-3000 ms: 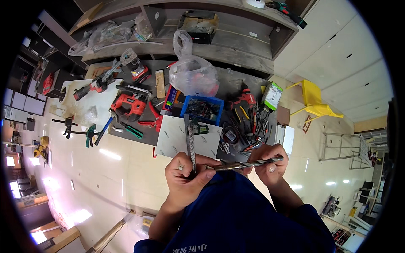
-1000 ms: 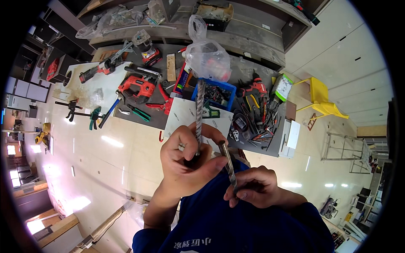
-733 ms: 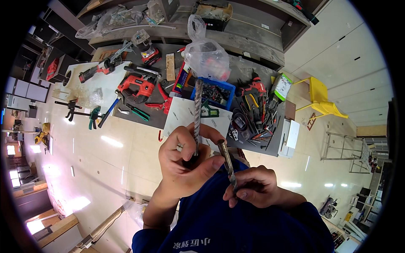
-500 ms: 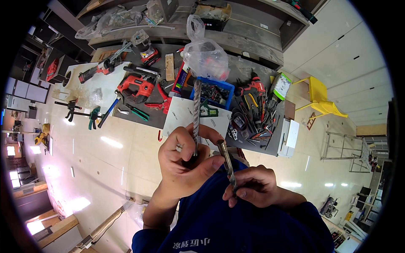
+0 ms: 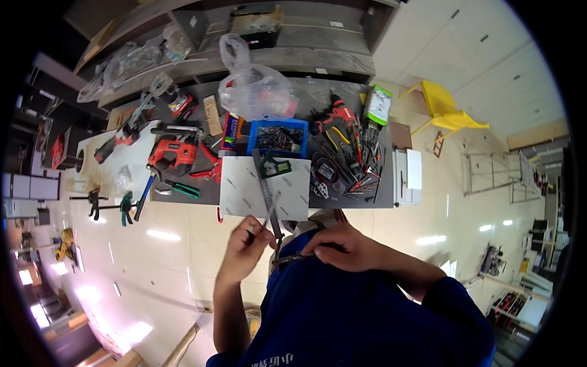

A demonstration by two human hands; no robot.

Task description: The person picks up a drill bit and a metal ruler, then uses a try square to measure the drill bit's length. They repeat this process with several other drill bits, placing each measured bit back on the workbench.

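My left hand point(image 5: 240, 246), left of my body, is closed on a spiral drill bit point(image 5: 273, 208) pointing up over the table. My right hand point(image 5: 343, 246) is closed around a second, darker drill bit point(image 5: 288, 260), held nearly level in front of my blue shirt. Just beyond my hands, a pale printed board point(image 5: 238, 183) lies on the table. A long grey bar point(image 5: 263, 183) with a dark lower end crosses it, partly behind the left bit; its kind is unclear. On the board, too, sits a small green tool point(image 5: 275, 167).
Behind the board stands a blue bin point(image 5: 278, 124) of small parts. A red drill point(image 5: 335, 115), pliers and many hand tools lie to the right. On the left are a red jigsaw point(image 5: 173, 156) and clamps point(image 5: 126, 208). A yellow chair point(image 5: 437, 101) stands beyond the table.
Both hands have lowered and drawn apart from the raised pose. The right drill bit has turned from steep to nearly level. The view has shifted, and the grey bar on the board now shows.
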